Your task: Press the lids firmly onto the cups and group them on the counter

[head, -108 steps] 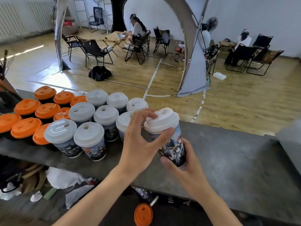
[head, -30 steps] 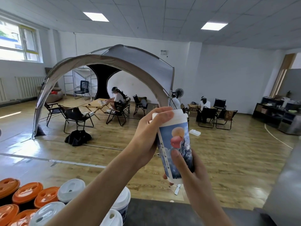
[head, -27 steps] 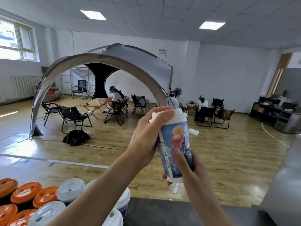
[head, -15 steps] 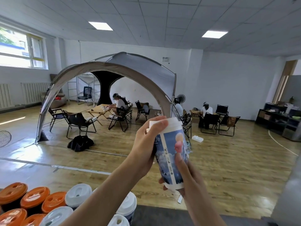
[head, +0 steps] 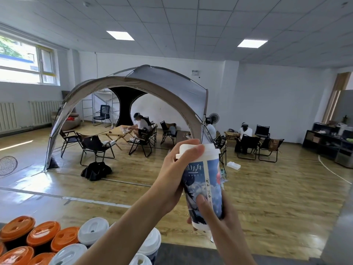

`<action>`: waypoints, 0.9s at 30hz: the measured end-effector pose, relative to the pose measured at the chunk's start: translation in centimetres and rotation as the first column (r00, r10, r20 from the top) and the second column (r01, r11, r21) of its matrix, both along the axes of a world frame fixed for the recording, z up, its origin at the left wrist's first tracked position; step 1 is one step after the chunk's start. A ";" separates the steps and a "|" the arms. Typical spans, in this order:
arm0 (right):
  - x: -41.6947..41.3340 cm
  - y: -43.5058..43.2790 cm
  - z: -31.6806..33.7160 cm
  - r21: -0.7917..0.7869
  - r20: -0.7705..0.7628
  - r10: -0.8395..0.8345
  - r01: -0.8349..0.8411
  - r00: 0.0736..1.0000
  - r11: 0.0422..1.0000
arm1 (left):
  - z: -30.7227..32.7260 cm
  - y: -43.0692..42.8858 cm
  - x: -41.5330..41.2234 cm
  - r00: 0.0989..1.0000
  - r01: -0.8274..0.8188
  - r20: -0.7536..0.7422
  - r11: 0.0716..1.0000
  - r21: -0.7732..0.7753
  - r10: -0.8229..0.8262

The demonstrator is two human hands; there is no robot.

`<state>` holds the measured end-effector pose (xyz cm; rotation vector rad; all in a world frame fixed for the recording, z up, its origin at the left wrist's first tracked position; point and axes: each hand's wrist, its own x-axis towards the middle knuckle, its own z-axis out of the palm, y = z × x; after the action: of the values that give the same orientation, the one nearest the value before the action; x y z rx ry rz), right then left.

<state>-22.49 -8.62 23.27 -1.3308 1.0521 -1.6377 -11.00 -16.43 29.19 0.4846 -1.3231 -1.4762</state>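
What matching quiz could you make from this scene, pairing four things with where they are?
Things:
1 left hand
2 right hand
3 orange-lidded cups
4 black bag

Places:
A on the wooden floor
B round the lower part of the printed cup
C grouped at bottom left
D gripping the cup's white lid

Pairs: 1-D, 2-B, 3-C, 4-A.

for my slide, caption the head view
Left hand grips the white lid on a cup held by the right hand.

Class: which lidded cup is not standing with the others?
The printed cup, held up by the left hand and right hand; the other cups stand grouped below.
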 end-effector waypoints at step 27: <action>-1.9 -1.8 -1.0 -0.057 -0.075 -0.107 0.103 0.991 0.993 | -0.2 -1.0 -1.6 0.996 -0.060 -0.067 0.998 0.009 0.060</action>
<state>-24.38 -10.43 22.24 -1.4050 1.1491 -1.7130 -12.62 -17.38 29.00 0.4716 -1.2408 -1.4359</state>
